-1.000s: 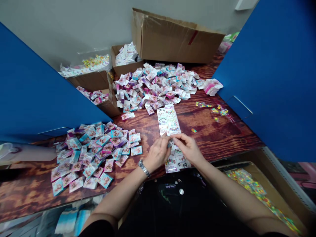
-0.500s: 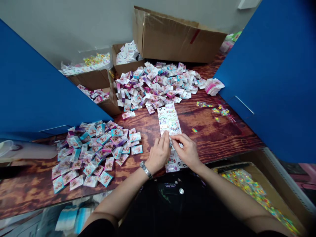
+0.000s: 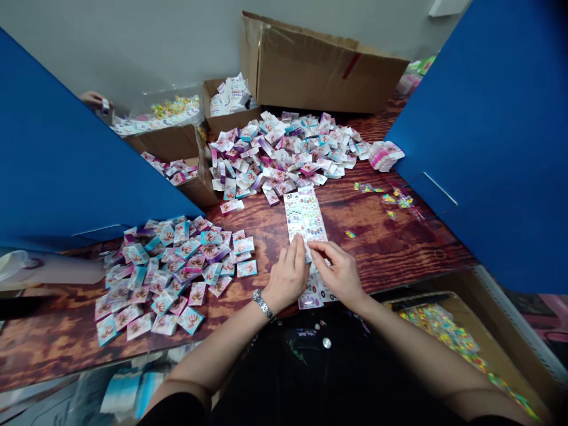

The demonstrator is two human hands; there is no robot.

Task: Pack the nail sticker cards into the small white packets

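Working close together at the middle of one printed sheet (image 3: 305,216) flat on the table (image 3: 381,251), two hands have barely moved, suggesting steady work. The left hand (image 3: 286,277) bunches its fingers; the right hand (image 3: 339,273) narrows thumb and forefinger; what they hold, if anything, cannot be told. Beyond lie two heaps of small boxes, left heap (image 3: 171,272) and far heap (image 3: 279,151), too many to count; then three cartons (image 3: 319,71). Newly visible, far left: one co-worker's hand (image 3: 92,99) with one small item (image 3: 105,106).
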